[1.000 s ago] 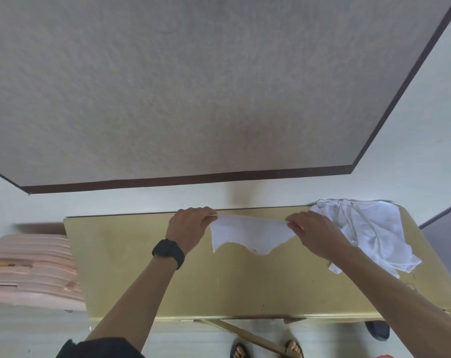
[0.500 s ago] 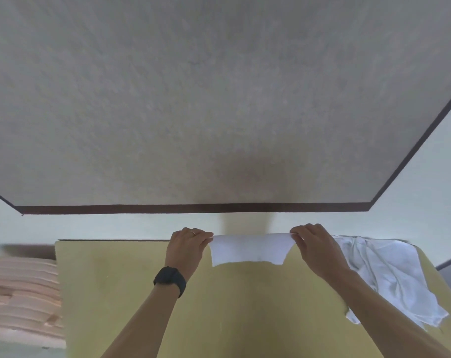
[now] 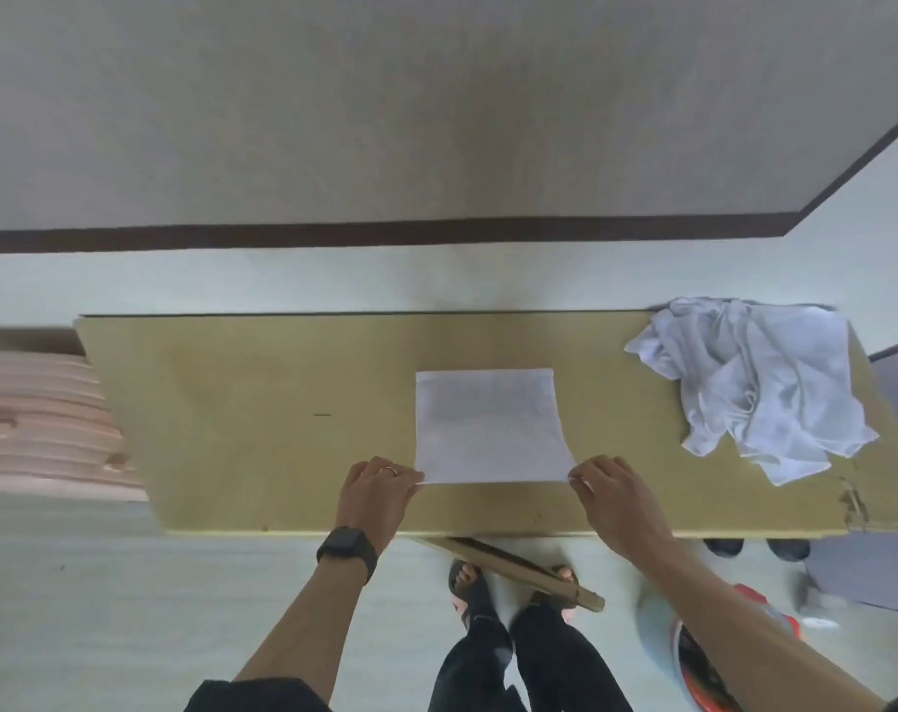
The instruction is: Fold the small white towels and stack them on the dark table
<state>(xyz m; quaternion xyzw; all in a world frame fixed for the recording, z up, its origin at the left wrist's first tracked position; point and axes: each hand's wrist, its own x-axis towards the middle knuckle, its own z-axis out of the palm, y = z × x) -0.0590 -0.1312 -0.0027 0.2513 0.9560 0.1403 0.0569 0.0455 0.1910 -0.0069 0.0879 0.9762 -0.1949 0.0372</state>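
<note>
Pinching the near corners of the white towel (image 3: 488, 426), left hand (image 3: 375, 493) and right hand (image 3: 619, 498) fingers are keeping it flat on the surface (image 3: 257, 403), stretching away from them, probably squaring it for folding

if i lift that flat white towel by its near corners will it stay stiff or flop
Probably flop: the flat white square towel lies thin and limp on the yellow-green table, and the crumpled white towel pile beside it shows deep soft folds. It likely weighs little, since the left hand and right hand only pinch its corners.
</note>
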